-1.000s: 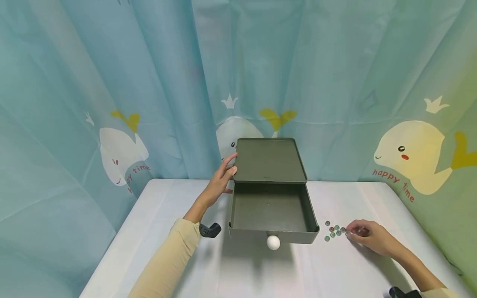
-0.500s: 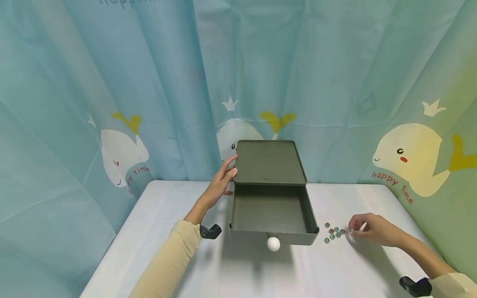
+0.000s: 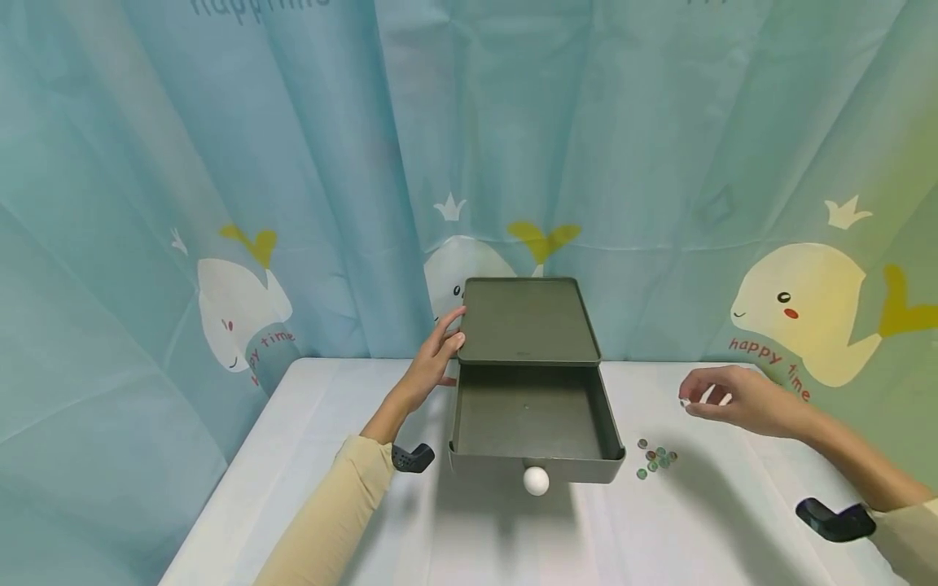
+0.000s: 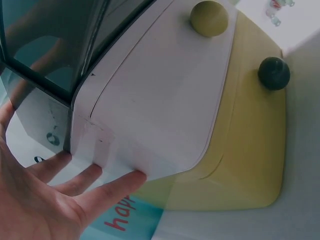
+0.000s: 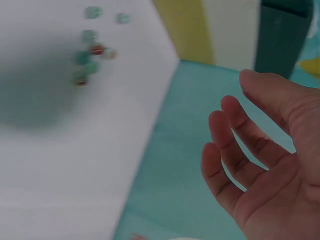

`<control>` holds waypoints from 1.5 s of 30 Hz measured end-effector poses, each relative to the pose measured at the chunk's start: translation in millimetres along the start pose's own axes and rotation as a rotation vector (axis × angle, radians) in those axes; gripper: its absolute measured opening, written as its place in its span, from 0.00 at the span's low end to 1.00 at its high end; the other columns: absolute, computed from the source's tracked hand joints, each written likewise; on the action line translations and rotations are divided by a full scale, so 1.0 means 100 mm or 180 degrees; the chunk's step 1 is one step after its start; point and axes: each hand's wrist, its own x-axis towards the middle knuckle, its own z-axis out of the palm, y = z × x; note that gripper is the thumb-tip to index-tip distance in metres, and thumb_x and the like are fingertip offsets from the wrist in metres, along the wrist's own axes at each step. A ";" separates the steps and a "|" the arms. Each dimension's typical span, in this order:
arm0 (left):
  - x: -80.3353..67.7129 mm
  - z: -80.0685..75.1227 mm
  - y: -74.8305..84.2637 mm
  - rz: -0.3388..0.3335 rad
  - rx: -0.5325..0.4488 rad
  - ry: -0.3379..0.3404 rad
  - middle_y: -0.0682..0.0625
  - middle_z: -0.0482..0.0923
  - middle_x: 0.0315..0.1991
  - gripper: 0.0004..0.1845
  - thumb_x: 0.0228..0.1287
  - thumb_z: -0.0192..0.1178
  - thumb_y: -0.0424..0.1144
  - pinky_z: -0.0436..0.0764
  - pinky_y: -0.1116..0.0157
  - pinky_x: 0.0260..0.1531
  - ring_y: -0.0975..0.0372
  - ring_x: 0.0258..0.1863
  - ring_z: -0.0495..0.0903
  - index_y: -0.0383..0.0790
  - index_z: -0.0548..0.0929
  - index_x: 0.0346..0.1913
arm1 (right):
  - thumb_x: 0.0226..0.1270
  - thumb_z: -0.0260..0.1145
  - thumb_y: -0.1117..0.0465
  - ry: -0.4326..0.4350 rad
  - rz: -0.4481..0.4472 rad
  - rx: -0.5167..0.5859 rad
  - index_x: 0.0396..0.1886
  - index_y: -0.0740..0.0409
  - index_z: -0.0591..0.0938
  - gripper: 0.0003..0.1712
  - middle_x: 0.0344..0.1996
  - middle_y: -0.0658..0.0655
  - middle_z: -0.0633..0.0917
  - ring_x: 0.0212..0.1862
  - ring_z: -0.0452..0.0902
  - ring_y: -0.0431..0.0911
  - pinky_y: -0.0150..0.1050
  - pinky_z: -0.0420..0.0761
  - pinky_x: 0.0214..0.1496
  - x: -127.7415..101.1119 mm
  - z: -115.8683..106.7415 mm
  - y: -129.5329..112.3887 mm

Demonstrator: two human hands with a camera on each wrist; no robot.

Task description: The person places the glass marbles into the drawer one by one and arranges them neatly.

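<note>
Left hand (image 3: 432, 362) rests w/ straight fingers against the left rear corner of the dark grey drawer box (image 3: 529, 321); in the left wrist view the fingertips (image 4: 85, 172) press the box's corner, palm open, nothing gripped. Right hand (image 3: 721, 399) is raised above the table (image 3: 308, 456), right of the box and apart from it. Head view: thumb and forefinger close together, w/ a small pale bit showing at the tips, too small to tell what it is or whether it's truly pinched. Right wrist view: fingers (image 5: 240, 150) loosely curved and spread, nothing visible in the palm. So can't tell if that hand holds anything.

Drawer (image 3: 531, 423) is pulled out toward the person, inside looks bare, round white knob (image 3: 536, 480) on its front. Glass beads (image 3: 655, 457), greenish w/ a few reddish, lie in a small cluster on the table just right of the drawer's front corner, below and left of the right hand, not touched. Same beads show blurred at top left in the right wrist view (image 5: 90, 55).

Backdrop: teal curtain (image 3: 220, 163) w/ cartoon whales. Black wrist mounts (image 3: 835, 521) on both beige sleeves.
</note>
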 end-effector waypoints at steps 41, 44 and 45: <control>0.01 0.00 -0.03 0.0004 -0.0039 0.0019 0.42 0.51 0.81 0.31 0.81 0.46 0.52 0.79 0.32 0.48 0.44 0.77 0.57 0.65 0.54 0.82 | 0.68 0.74 0.59 -0.0423 -0.0540 0.0782 0.43 0.46 0.87 0.06 0.29 0.45 0.85 0.34 0.81 0.43 0.38 0.83 0.38 1.44 0.09 -1.71; 0.02 0.00 -0.02 -0.0022 -0.0026 0.0019 0.42 0.52 0.80 0.31 0.81 0.46 0.52 0.79 0.32 0.48 0.43 0.77 0.58 0.66 0.54 0.82 | 0.68 0.74 0.60 -0.0536 -0.0555 0.0796 0.42 0.46 0.87 0.06 0.28 0.45 0.84 0.31 0.80 0.43 0.38 0.82 0.36 1.48 0.22 -1.75; 0.02 0.00 -0.02 -0.0029 -0.0025 0.0015 0.42 0.52 0.80 0.31 0.81 0.46 0.52 0.79 0.32 0.48 0.43 0.77 0.58 0.66 0.54 0.82 | 0.68 0.74 0.61 -0.0563 -0.0570 0.0803 0.42 0.47 0.87 0.06 0.28 0.46 0.83 0.30 0.80 0.42 0.38 0.82 0.36 1.49 0.26 -1.76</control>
